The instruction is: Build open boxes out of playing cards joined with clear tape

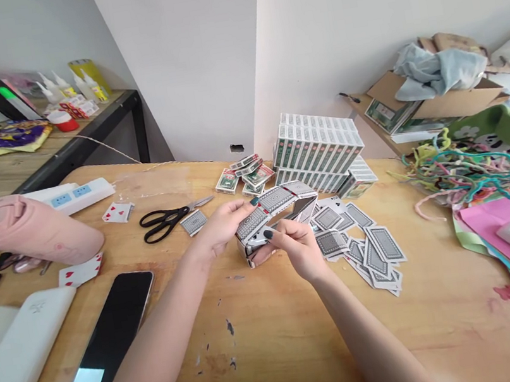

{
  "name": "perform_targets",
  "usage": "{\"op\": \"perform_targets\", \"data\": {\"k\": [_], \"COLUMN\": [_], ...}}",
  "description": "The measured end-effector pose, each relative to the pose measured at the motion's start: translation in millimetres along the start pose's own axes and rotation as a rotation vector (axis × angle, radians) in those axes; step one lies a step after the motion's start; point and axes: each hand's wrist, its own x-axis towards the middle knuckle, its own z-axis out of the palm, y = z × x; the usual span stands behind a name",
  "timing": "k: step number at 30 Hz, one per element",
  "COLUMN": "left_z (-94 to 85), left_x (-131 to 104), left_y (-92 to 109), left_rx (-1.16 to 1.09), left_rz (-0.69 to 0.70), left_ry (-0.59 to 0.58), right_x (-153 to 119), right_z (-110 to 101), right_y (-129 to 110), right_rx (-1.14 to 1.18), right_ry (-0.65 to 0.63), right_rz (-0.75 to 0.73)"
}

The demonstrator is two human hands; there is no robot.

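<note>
A box-like structure of joined playing cards (279,197), with grey patterned backs, is held tilted just above the table or resting on it; I cannot tell which. My left hand (225,227) pinches its upper left edge between thumb and fingers. At its near side, my right hand (299,248) is closed on the lower card edge, its thumb by the opening. Loose playing cards (375,256) lie scattered to the right, mostly face down. Black-handled scissors (168,220) and a single face-down card (193,223) lie left of my left hand.
Stacked card packs (315,147) stand at the back, with several red and green packs (253,175) beside them. A phone (113,333), white power bank (29,346) and pink tumbler (41,232) are on the left. Pipe cleaners (487,175) and coloured paper (495,225) lie right.
</note>
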Motion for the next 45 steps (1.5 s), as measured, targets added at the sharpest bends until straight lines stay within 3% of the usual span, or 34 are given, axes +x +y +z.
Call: {"op": "perform_targets", "data": {"k": [11, 16, 25, 33, 36, 40, 45], "left_z": [-1.5, -2.2, 1.7, 2.4, 3.1, 3.8, 4.5], "left_x": [1, 1, -3, -3, -3, -2, -1], "left_y": [0, 0, 4, 5, 5, 3, 1], "left_rx": [0.025, 0.002, 0.016, -0.035, -0.025, -0.008, -0.019], "left_rz": [0.014, 0.027, 0.009, 0.002, 0.011, 0.027, 0.016], "left_ry": [0.013, 0.028, 0.058, 0.049, 0.044, 0.033, 0.023], "right_x": [0, 1, 2, 1, 1, 0, -2], "right_z": [-6, 2, -10, -13, -9, -1, 4], "right_y": [3, 3, 3, 11, 9, 4, -3], "right_rx": [-0.19, -0.029, -0.12, -0.148, -0.199, -0.261, -0.118], "right_ry": [0.004, 0.017, -0.114, -0.097, -0.032, 0.044, 0.011], "right_rz": [-0.086, 0.004, -0.138, -0.189, -0.2, -0.138, 0.026]}}
